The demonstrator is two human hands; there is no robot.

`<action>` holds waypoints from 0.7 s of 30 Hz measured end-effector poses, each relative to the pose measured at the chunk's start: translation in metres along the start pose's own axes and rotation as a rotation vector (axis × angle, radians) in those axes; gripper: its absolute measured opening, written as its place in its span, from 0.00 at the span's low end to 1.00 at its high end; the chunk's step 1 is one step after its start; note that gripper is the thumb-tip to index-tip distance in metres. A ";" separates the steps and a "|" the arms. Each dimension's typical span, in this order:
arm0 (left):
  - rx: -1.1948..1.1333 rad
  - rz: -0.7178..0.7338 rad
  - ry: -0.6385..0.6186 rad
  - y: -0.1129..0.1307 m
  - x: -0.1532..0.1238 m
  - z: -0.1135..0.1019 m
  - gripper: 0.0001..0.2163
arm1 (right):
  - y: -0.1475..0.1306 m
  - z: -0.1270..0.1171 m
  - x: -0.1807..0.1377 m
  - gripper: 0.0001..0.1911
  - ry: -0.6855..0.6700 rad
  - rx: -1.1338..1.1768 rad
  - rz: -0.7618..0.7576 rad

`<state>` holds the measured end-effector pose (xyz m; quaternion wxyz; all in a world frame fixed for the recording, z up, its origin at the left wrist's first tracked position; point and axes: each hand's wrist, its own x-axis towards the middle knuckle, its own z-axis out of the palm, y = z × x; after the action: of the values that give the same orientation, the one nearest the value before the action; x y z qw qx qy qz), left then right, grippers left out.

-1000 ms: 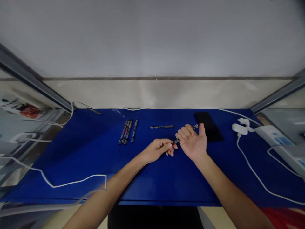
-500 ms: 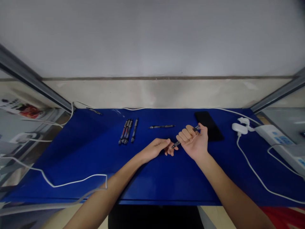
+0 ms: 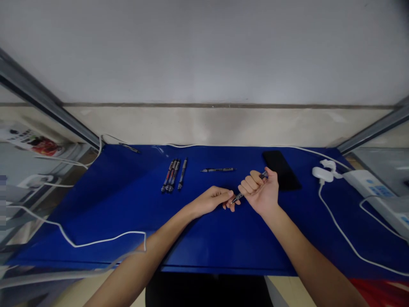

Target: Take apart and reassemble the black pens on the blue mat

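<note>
A dark pen (image 3: 238, 197) slants between my two hands over the middle of the desk, its tip end pointing down and left. The fingers of my right hand (image 3: 263, 194) are wrapped round its barrel, with the thumb up by the top end. At the tip end, the thumb and fingers of my left hand (image 3: 212, 201) close on the pen; exactly where they touch is partly hidden. Beyond my hands another pen (image 3: 219, 169) lies crosswise on the blue desk (image 3: 204, 247).
Left of centre lie several grouped pens (image 3: 170, 175), with a single pen (image 3: 182, 173) beside them. One more pen (image 3: 129, 148) is at the back left. A black phone-like slab (image 3: 283, 170), white charger (image 3: 322, 173) and power strip (image 3: 372, 187) are right. A white cable (image 3: 105, 241) crosses the left.
The view has shifted slightly. Both hands keep nearly the same pose around the pen, and the pens on the desk lie as before.
</note>
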<state>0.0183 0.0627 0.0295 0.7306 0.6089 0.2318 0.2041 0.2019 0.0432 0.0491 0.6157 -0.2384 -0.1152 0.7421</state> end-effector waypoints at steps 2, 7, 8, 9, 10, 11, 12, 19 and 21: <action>-0.003 -0.002 -0.001 0.001 0.000 0.001 0.25 | 0.001 0.000 0.000 0.27 0.017 0.002 -0.019; -0.022 -0.009 0.022 0.004 0.000 0.003 0.25 | 0.001 0.002 0.000 0.28 0.039 0.004 -0.032; -0.026 -0.011 0.029 0.005 0.000 0.004 0.25 | 0.001 0.002 -0.001 0.27 0.034 0.005 -0.028; -0.027 -0.013 0.030 0.005 0.000 0.004 0.25 | 0.000 0.001 -0.001 0.26 0.030 0.006 -0.022; -0.027 -0.013 0.029 0.005 0.000 0.004 0.25 | -0.001 0.001 -0.002 0.25 0.029 0.007 -0.015; -0.026 -0.011 0.026 0.004 0.000 0.004 0.25 | -0.001 0.001 -0.002 0.25 0.032 0.009 -0.011; -0.025 -0.008 0.023 0.003 0.000 0.004 0.24 | -0.001 0.000 -0.002 0.25 0.040 0.012 -0.013; 0.042 -0.003 0.016 -0.010 0.001 -0.002 0.22 | 0.005 0.001 0.001 0.30 0.040 -0.009 -0.043; 0.050 -0.009 0.028 -0.013 0.001 -0.002 0.22 | 0.008 0.003 0.001 0.30 0.004 -0.023 -0.028</action>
<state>0.0181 0.0632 0.0166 0.7126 0.6232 0.2498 0.2037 0.1929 0.0425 0.0479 0.6236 -0.2451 -0.1258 0.7316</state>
